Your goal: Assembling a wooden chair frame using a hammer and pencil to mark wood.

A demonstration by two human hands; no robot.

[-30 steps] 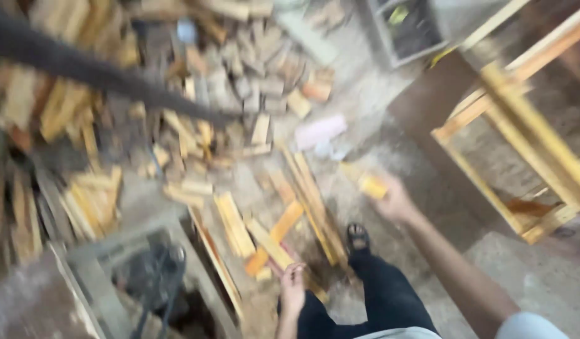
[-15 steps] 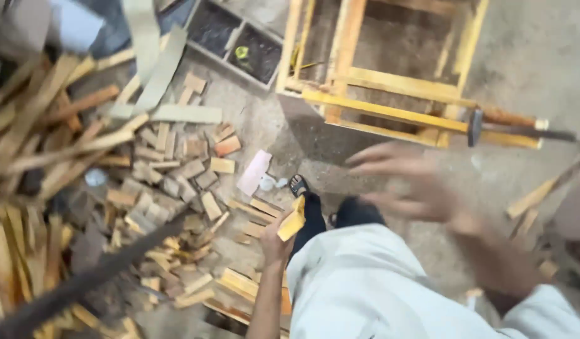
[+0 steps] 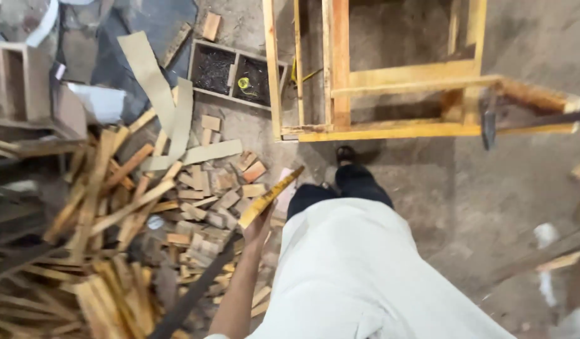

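Down in the head view, the left hand (image 3: pixel 260 227) sat at lower centre of the frame, its fingers closed on a short yellowish wood strip (image 3: pixel 270 196) that slanted up and to the right, just left of the dark trouser legs (image 3: pixel 340 188). The right hand was out of view. Left of the hand, a heap of wood offcuts (image 3: pixel 195 194) and long slats (image 3: pixel 95 207) covered the floor. At the top centre stood a yellow wooden frame (image 3: pixel 390 129), and beside it, upper left of centre, a shallow divided box (image 3: pixel 236 75).
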